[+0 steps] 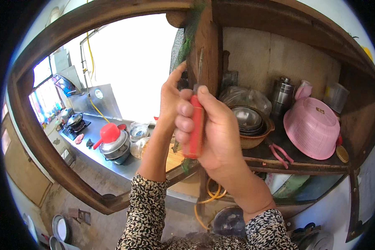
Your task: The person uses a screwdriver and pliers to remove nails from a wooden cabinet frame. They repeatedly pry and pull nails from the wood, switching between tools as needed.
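My right hand is closed round the red handle of a tool with a slim, pointed metal blade. Its kind is not plain to me. The blade points upward in front of a dark wooden post. Just left of it is my left hand, its index finger stretched up to the edge of dark green netting at the post. Its other fingers are partly hidden behind my right hand. More of the green netting runs up the post, blurred near the top.
Right of the post, a wooden shelf holds nested bowls, a metal flask, a pink basket and pink-handled pliers. Through the wooden frame at left shows a steel counter with a red dipper on pots. A yellow hose hangs below.
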Demonstrator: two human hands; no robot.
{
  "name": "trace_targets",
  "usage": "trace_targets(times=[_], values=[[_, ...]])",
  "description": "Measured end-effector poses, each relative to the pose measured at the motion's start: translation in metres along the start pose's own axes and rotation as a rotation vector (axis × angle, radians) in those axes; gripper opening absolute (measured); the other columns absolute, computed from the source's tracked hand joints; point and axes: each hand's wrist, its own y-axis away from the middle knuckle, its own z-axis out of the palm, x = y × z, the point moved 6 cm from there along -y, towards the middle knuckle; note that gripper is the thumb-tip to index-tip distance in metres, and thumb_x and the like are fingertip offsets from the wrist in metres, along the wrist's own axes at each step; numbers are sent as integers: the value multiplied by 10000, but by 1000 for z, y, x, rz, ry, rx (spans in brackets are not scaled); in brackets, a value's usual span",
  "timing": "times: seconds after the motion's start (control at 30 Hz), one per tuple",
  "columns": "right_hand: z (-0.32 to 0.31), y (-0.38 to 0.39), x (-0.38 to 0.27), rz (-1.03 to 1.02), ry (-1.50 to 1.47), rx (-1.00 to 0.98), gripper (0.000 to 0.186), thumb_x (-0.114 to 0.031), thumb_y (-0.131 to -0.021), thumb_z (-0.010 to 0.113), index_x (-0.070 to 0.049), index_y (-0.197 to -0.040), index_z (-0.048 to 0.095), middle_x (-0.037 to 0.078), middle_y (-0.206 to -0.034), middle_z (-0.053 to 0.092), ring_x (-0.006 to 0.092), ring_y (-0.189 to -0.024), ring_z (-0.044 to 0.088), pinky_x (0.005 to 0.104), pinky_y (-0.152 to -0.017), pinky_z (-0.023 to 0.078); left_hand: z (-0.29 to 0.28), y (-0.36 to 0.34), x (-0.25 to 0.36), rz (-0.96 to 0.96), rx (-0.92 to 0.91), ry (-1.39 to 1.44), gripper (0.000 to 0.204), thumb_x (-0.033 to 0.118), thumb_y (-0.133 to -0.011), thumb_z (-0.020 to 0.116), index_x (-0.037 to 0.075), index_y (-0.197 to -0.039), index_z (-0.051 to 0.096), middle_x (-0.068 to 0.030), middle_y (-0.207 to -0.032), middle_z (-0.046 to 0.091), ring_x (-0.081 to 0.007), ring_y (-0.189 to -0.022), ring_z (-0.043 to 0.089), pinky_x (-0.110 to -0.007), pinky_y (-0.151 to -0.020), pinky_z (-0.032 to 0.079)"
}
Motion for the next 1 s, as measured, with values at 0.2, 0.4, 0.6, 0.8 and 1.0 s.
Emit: trace_targets(times=[0.2, 0.4, 0.6, 0.8, 1.0], values=[[10, -14, 26, -129, -17, 20, 272, -339, -1043, 484, -71, -1039, 528, 31, -815, 563, 150, -660, 559, 319, -552, 498, -5, 1, -15, -56, 14, -75, 672, 29, -886, 655, 42, -1498, 378, -124, -1035, 657, -174, -929, 640, -274, -850, 525], [-17, -16, 20, -286, 439, 192, 265, -270, -1049, 459, -12, -1029, 514, 61, -735, 566, 131, -545, 563, 276, -441, 502, 0, -12, -2, 143, -22, -267, 658, 176, -831, 790, -18, -1387, 496, -62, -1009, 643, -90, -763, 591, -219, -671, 500], [-27, -9, 7, -286, 633, 284, 270, -242, -1051, 443, 8, -1001, 532, 46, -703, 563, 91, -505, 545, 234, -428, 480, 0, -15, -6, -9, -20, -251, 755, 134, -741, 836, -59, -1388, 497, -182, -1248, 640, -227, -1142, 609, -345, -1009, 468], [-42, -8, -2, -305, 879, 326, 262, -229, -1044, 470, 0, -943, 547, 26, -678, 556, 74, -498, 530, 221, -430, 457, -5, -15, -7, 21, 7, -373, 737, 49, -738, 804, -61, -1395, 488, -192, -1279, 627, -236, -1175, 599, -353, -1027, 464], [-73, -25, -11, -600, 1295, 352, 257, -214, -1038, 483, -13, -888, 537, 23, -653, 546, 71, -498, 519, 234, -438, 451, 1, -15, 0, -18, -19, -254, 758, 10, -722, 803, -68, -1402, 477, -190, -1293, 619, -240, -1178, 597, -347, -1035, 459]])
